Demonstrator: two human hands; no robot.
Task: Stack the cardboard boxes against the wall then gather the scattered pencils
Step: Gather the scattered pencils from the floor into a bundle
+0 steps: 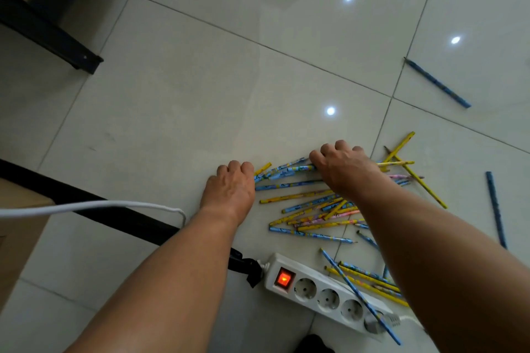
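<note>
Our curled left hand (229, 185) and right hand (342, 167) gripped opposite ends of the pencils (309, 209) heaped on the tiled floor (172, 100) beside a power strip (324, 292).

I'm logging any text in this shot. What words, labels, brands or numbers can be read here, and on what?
None can be read.
Pencils: printed patterns, too blurred to show any words.
Power strip: no legible label; its red switch is lit, with no readable mark.

Indoor room, home or small office, kind uncertain. Evidence: glossy pale tiled floor (177, 100) reflecting ceiling lights; white multi-socket power strip (329, 292) with lit red switch; white cable (94, 205); dark metal furniture legs (48, 28).
</note>
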